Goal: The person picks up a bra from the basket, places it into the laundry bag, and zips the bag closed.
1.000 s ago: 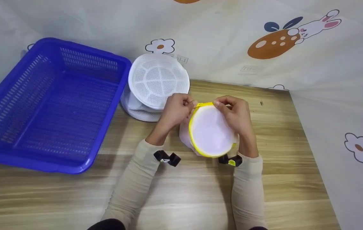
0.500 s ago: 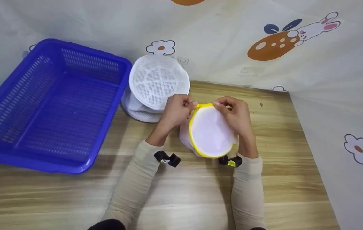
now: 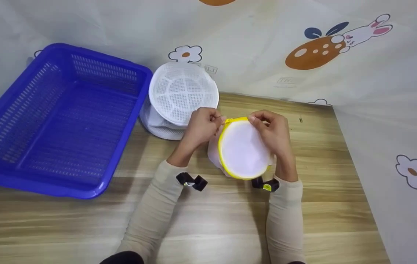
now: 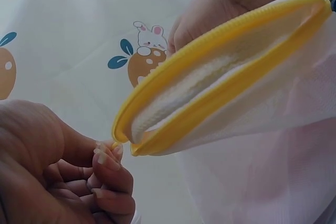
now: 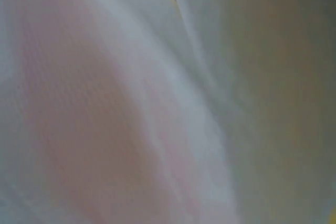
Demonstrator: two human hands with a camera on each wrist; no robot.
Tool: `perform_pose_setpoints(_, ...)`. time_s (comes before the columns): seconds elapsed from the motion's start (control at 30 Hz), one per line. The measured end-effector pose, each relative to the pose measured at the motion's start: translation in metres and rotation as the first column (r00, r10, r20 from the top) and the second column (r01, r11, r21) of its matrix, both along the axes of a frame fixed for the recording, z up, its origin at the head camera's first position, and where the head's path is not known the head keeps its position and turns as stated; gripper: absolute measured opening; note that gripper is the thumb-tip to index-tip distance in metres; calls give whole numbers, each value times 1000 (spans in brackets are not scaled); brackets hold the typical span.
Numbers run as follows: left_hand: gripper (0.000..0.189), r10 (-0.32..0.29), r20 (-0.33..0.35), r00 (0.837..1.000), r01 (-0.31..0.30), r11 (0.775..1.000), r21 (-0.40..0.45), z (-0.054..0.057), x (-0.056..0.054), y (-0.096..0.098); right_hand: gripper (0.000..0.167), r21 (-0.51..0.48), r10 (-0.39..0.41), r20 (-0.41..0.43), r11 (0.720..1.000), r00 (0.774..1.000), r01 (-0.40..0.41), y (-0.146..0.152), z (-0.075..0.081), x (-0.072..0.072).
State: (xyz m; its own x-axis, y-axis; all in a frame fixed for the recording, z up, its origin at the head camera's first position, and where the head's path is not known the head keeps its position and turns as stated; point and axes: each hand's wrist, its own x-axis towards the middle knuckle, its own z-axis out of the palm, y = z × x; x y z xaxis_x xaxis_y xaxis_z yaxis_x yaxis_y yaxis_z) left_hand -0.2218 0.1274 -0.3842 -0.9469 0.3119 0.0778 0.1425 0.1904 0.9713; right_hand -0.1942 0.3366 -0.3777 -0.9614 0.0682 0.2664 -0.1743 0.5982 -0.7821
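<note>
A white and pinkish mesh laundry bag (image 3: pixel 244 150) with a yellow zipper (image 4: pixel 210 45) round its mouth is held up between both hands in the head view. The zipper gapes, showing the pale inside. My left hand (image 3: pixel 205 126) pinches the small yellow pull at the zipper's upper left end; in the left wrist view thumb and fingertips meet on it. With thumb and fingers, my right hand (image 3: pixel 272 132) grips the yellow edge at the upper right. Blurred bag fabric (image 5: pixel 105 98) fills most of the right wrist view, hiding the right hand there.
A blue perforated plastic basket (image 3: pixel 83 110) stands on the left of the wooden table (image 3: pixel 208 227). White round mesh laundry bags (image 3: pixel 182 93) lean just behind my left hand, close to the basket's right side. A printed wall covering (image 3: pixel 252 47) borders the table at the back and right.
Both hands keep their holds on the bag's zipper. The bag and the right hand have shifted very slightly to the right; the basket and white mesh bags stay put.
</note>
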Motion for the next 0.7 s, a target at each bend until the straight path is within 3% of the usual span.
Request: perform_pose_setpoints(0.7, 22, 18, 24, 1000, -18, 1000, -5, 0, -1, -2, 13, -9, -27, 6, 1000, 1000, 27, 9, 0, -1)
